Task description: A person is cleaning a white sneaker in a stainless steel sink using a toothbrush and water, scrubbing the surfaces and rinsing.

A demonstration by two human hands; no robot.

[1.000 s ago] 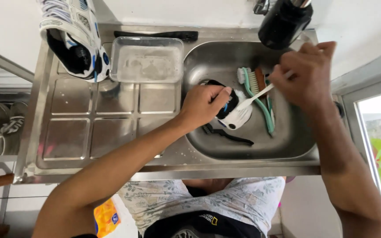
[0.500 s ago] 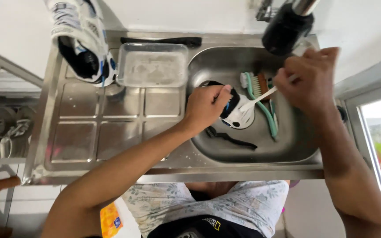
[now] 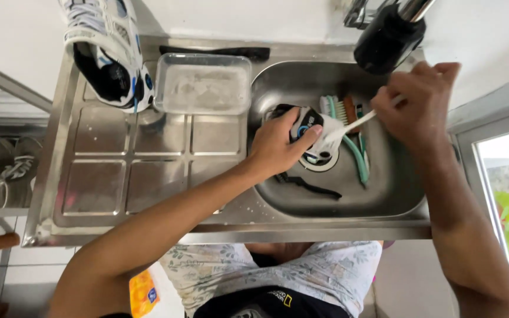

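- Your left hand (image 3: pixel 278 141) is closed over a black, white and blue sneaker (image 3: pixel 307 132) and holds it down in the basin of the stainless steel sink (image 3: pixel 384 194), over the drain.
- Your right hand (image 3: pixel 419 106) is closed around the white handle of a small brush (image 3: pixel 349 126); the brush end rests against the sneaker just beside your left thumb.
- A green-handled scrubbing brush (image 3: pixel 346 115) lies in the basin behind the sneaker, bristles up, its handle curving toward the near wall of the sink.
- A black shoelace (image 3: pixel 307 185) lies loose on the basin floor, just in front of your left hand.
- The black tap spout (image 3: pixel 387 41) hangs over the far right corner of the basin, just beyond your right hand.
- On the ribbed drainboard (image 3: pixel 131 176) of the steel worktop, to the left of the basin, a clear rectangular plastic container (image 3: pixel 202 83) stands at the far edge; its contents look whitish, but you cannot tell what they are.
- A second sneaker (image 3: pixel 106 53), white with black and blue, stands tilted at the far left corner, touching the container's left side.
- A thin black strip (image 3: pixel 219 52) lies along the back rim behind the container.
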